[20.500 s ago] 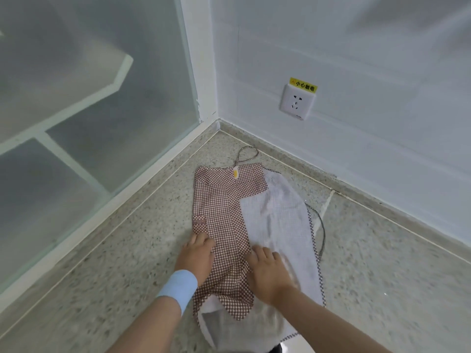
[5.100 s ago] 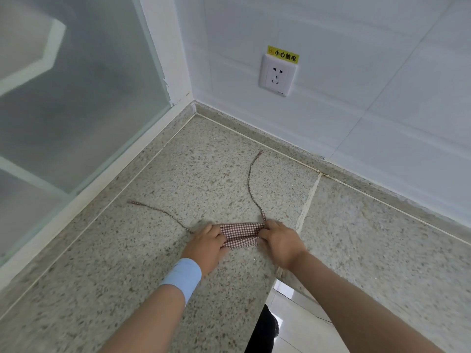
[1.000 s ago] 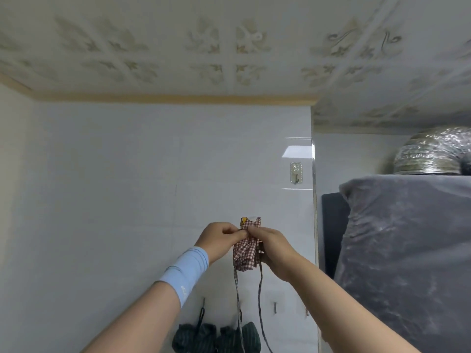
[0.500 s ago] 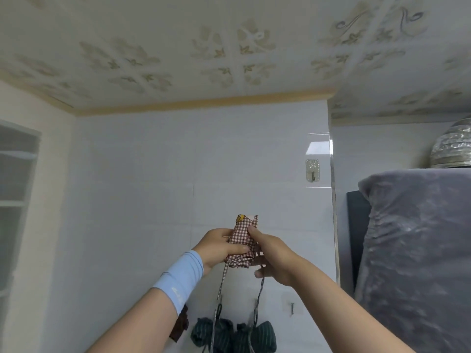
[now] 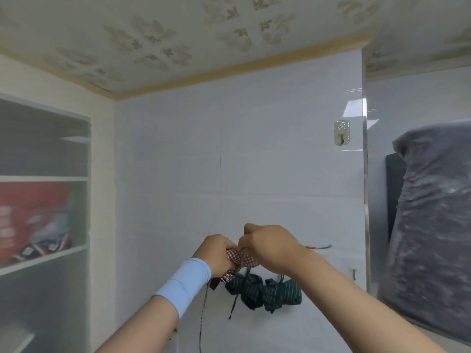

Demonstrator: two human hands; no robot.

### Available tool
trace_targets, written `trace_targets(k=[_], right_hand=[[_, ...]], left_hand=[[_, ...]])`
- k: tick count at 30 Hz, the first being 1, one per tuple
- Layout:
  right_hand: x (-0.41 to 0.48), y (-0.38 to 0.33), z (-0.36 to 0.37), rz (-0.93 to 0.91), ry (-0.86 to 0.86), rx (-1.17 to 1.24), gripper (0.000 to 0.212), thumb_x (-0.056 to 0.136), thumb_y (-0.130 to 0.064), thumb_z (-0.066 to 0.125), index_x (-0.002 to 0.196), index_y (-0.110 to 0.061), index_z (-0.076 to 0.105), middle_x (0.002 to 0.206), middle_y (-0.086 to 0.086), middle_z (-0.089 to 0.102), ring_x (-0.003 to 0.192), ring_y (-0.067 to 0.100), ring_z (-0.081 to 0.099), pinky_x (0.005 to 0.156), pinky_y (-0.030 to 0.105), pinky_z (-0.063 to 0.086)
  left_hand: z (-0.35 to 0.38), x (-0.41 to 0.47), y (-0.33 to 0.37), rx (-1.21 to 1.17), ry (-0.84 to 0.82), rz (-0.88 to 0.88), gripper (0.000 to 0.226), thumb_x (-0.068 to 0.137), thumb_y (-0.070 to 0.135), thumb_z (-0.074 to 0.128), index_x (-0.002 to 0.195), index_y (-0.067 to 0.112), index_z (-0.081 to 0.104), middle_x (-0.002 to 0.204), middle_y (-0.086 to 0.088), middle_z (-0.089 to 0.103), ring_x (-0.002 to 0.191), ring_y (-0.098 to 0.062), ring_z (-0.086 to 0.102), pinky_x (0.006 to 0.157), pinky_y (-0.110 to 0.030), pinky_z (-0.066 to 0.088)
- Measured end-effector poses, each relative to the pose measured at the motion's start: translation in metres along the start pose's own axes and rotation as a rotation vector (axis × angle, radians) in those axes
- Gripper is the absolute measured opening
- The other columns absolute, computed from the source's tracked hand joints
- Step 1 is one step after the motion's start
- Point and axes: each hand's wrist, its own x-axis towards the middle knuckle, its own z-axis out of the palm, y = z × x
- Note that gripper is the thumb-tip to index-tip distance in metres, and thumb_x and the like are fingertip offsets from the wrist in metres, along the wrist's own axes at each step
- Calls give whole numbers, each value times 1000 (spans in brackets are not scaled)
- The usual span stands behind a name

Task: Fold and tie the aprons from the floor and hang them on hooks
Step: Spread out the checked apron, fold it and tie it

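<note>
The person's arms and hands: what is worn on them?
The left hand is bare; a light blue wristband wraps the left wrist. The right hand and right forearm are bare: no glove, sleeve, watch or ring shows.

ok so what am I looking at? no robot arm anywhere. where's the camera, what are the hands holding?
No machine here: a person works with two bare hands, and the one picture comes from a wide-angle camera worn on the head, tipped up at a white tiled wall and ceiling. The left hand, with a light blue wristband, and the right hand both grip a folded red-checked apron, fingers curled round it. A thin strap hangs down from it. No table is in view. Below the hands two dark green striped bundles hang on the wall, the left bundle and the right bundle. A clear stick-on hook sits higher up, bare. Shelves are at the left, something under a grey cover at the right.
</note>
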Motion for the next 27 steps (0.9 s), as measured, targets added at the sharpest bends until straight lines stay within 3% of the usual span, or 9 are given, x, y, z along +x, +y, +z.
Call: trace_targets(k=[3,7,9,12,15,19,21,25,27], right_hand=[[16,-6,5,88,121,153,19,94,-39,60,100,-33,77,102,-11,67,85,13,64,70,31,51],[39,-23,25,396,71,536,12,80,-43,77,80,-32,80,83,-19,74,81,-1,66,70,25,56],[53,-35,34,445,57,612,9,75,-40,81,73,-31,80,74,-20,72,76,-3,66,67,24,57],[72,-54,51,447,34,713,10,78,-28,76,69,-30,79,71,-20,72,76,-4,66,73,26,57],[87,-77,68,445,73,976,12,89,-17,68,90,-19,80,85,-18,72,84,-7,63,90,27,53],[95,-119,108,733,294,1234,44,100,-22,45,141,-11,53,141,4,54,132,19,48,114,35,34],[92,-150,136,802,187,1503,49,86,-29,42,132,-15,55,134,6,55,124,22,51,108,37,37],[85,-208,174,544,-357,1846,25,86,-22,44,104,-13,59,93,8,69,87,27,66,89,40,42],[84,-210,179,452,-469,1846,19,91,-17,48,107,-10,57,65,4,51,56,21,48,79,42,54]], left_hand=[[0,-15,-13,-4,5,66,5,80,16,64,82,17,68,80,1,68,77,-14,64,69,-30,55],[3,-37,-41,-268,-56,52,39,86,4,53,118,25,63,103,6,68,94,-7,64,76,-19,53],[5,-46,-49,-457,-74,-39,37,86,3,50,114,23,62,100,5,68,90,-7,63,73,-18,50],[8,-52,-69,-723,-19,-195,23,93,19,53,105,6,68,99,-8,72,89,-18,68,81,-32,52],[9,-58,-100,-705,14,-227,35,102,34,46,105,8,70,103,-6,74,99,-20,70,95,-41,53],[4,-63,-144,-1117,121,-352,33,105,34,42,124,20,65,115,1,72,107,-15,68,94,-32,52],[0,-64,-165,-1233,184,-429,39,104,38,41,131,18,61,120,0,70,110,-17,67,95,-33,51],[-9,-73,-197,-1293,191,-528,43,104,42,40,130,15,60,115,-6,72,105,-23,68,86,-34,54],[-15,-81,-209,-1268,169,-522,43,104,44,39,128,16,61,113,-5,73,103,-21,69,79,-31,54]])
